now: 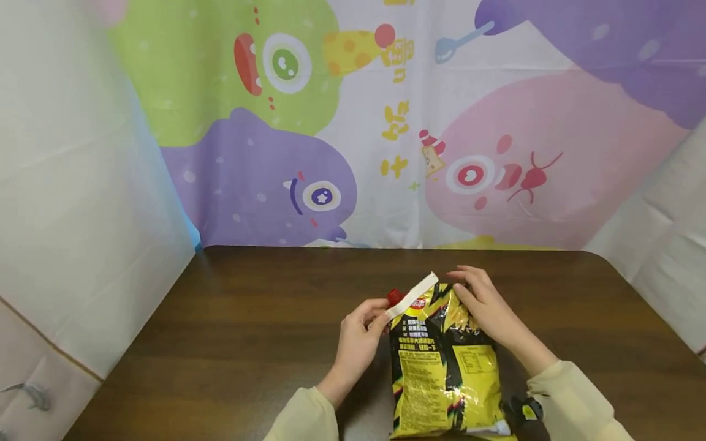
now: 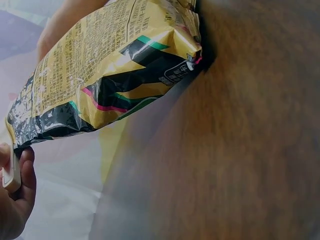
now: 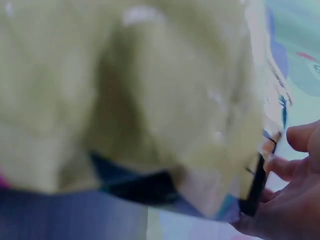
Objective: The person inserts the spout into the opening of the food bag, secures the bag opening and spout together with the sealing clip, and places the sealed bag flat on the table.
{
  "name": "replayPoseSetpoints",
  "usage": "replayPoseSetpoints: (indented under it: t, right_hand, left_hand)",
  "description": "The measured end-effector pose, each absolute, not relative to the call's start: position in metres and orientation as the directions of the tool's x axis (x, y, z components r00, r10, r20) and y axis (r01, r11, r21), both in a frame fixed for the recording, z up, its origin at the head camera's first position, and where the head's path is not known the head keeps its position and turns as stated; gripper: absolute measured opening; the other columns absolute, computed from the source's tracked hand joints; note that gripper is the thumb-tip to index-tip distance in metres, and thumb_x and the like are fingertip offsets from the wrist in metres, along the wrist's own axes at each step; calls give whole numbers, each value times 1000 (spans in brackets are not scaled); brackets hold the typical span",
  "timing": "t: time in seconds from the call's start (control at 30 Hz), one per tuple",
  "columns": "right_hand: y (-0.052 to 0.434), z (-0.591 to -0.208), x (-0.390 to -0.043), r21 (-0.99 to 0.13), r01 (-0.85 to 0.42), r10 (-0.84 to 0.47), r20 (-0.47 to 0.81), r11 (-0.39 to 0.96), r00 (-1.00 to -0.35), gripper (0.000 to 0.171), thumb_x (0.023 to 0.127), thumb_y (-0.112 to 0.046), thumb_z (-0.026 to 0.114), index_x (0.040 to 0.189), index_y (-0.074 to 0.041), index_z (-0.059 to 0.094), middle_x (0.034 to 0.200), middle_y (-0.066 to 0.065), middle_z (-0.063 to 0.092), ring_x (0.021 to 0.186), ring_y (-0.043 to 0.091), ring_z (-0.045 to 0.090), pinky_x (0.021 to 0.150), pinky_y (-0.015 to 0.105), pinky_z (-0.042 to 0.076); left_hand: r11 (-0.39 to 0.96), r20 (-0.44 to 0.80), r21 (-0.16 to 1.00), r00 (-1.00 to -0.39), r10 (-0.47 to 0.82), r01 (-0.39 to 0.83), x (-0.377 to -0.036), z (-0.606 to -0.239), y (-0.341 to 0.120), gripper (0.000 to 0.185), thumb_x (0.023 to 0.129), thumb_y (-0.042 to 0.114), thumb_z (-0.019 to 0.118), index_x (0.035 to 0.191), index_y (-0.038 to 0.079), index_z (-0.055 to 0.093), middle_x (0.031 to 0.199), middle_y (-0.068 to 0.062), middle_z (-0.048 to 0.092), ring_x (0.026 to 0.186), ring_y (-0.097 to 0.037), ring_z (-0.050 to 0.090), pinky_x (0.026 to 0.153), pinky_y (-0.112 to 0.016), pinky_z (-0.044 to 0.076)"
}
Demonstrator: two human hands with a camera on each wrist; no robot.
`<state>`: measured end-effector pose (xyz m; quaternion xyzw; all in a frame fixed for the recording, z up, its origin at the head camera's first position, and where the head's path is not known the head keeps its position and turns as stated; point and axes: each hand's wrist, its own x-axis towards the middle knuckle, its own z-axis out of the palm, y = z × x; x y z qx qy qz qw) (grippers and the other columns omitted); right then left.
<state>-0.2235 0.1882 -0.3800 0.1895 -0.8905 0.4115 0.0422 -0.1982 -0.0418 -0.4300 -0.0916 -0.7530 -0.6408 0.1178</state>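
Observation:
A yellow-and-black printed snack bag [image 1: 421, 392] stands in front of me, its bulging lower part toward me. Across its top left corner slants a long white bag clip [image 1: 413, 295]. My left hand [image 1: 358, 334] pinches the lower end of this clip between thumb and fingers. In the left wrist view, the clip [image 2: 12, 172] sits in that hand [image 2: 20, 205] at the bag's end. My right hand [image 1: 485, 303] holds the bag's upper right edge, thumb on the front; some of its fingers are hidden behind. The right wrist view shows this hand [image 3: 295, 190] at the bag's edge, blurred.
A small red piece [image 1: 394, 297] shows behind the clip by my left fingers. Beside the bag's lower right, partly covered by my sleeve, lies a black thing with a yellow-green centre [image 1: 531, 409]. The brown table [image 1: 248, 349] ends at a cartoon-printed cloth [image 1: 380, 208].

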Motion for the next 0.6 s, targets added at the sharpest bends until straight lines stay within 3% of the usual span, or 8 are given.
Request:
replayPoseSetpoints:
  t: [0.13, 0.27, 0.43, 0.53, 0.6]
  right_hand:
    - [194, -379, -216, -763, -278, -264, 145, 583, -954, 57, 98, -34, 35, 140, 2, 22, 142, 27, 13, 113, 42, 37, 83, 50, 39]
    - [196, -383, -209, -830, -145, -211, 34, 538, -977, 71, 96, -39, 40, 142, 4, 7, 144, 29, 12, 130, 46, 18, 98, 59, 26]
    - [195, -396, -202, -891, -4, -180, -87, 453, -980, 76, 95, -41, 42, 143, 2, 3, 148, 27, 4, 135, 44, 6, 104, 57, 17]
    - [193, -403, -200, -925, 58, -202, -142, 375, -969, 77, 94, -41, 43, 143, 2, 1, 148, 27, 0, 136, 43, 2, 105, 57, 14]
    - [191, -407, -199, -941, 92, -220, -170, 327, -960, 77, 94, -40, 45, 142, 1, 2, 147, 28, 5, 134, 43, 11, 103, 57, 20]
  left_hand:
    - [156, 266, 953, -963, -31, 259, -198, -422, -43, 18, 84, 2, 61, 101, 0, 64, 84, -17, 67, 62, -14, 58, 59, -23, 49]
    - [149, 237, 962, -970, -49, 227, -189, -405, -46, 18, 84, -2, 59, 101, -4, 63, 85, -21, 66, 64, -21, 58, 61, -29, 51]
    - [120, 233, 967, -971, -58, 225, -191, -402, -50, 18, 84, -2, 59, 102, -4, 63, 88, -22, 66, 67, -24, 59, 64, -30, 51]
    - [104, 217, 972, -974, -66, 209, -194, -404, -53, 18, 84, -3, 58, 102, -4, 62, 89, -22, 66, 67, -18, 58, 64, -28, 50]
    - [90, 209, 975, -975, -71, 202, -196, -405, -54, 19, 84, -3, 58, 102, -5, 62, 90, -23, 66, 66, -14, 56, 64, -28, 50]
